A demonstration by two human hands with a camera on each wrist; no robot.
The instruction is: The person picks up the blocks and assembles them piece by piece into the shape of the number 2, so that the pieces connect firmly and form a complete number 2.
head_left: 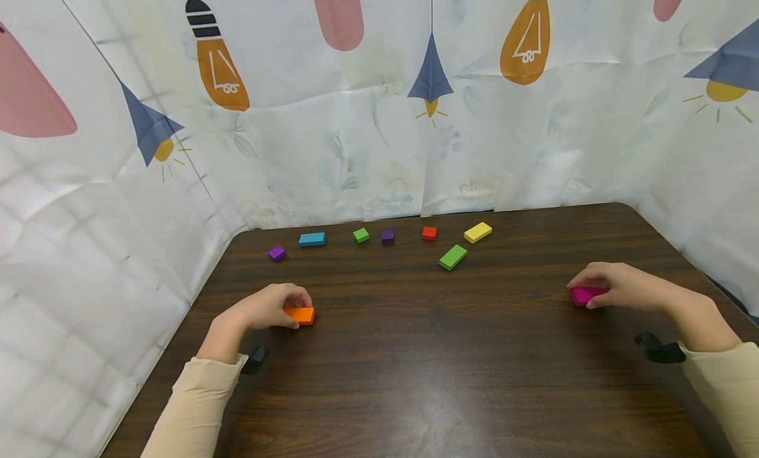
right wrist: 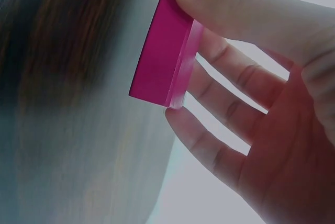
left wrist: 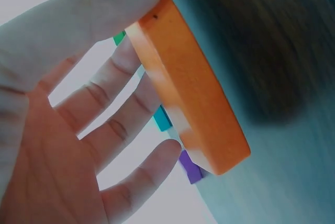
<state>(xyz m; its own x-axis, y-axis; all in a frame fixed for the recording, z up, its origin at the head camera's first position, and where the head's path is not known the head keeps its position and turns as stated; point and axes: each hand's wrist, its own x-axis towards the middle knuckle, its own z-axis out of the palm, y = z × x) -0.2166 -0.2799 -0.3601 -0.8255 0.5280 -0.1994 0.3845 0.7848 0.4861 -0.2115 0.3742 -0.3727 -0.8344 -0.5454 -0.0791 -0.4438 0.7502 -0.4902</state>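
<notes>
At the left of the table, my left hand (head_left: 274, 306) pinches an orange rectangular block (head_left: 305, 315) between thumb and fingers. The left wrist view shows the thumb on the near face of this orange block (left wrist: 196, 88) and fingertips behind it. Far to the right, my right hand (head_left: 631, 288) grips a magenta block (head_left: 584, 295) the same way. In the right wrist view the thumb lies over one end of the magenta block (right wrist: 159, 56), with fingers along its far side. Whether either block touches the tabletop, I cannot tell.
Along the back of the dark wooden table (head_left: 415, 352) lie a purple block (head_left: 276, 254), blue block (head_left: 312, 240), small green block (head_left: 361, 235), dark purple block (head_left: 388, 236), red block (head_left: 429, 233), yellow block (head_left: 477, 232) and longer green block (head_left: 453, 257). A patterned curtain (head_left: 367, 155) hangs behind.
</notes>
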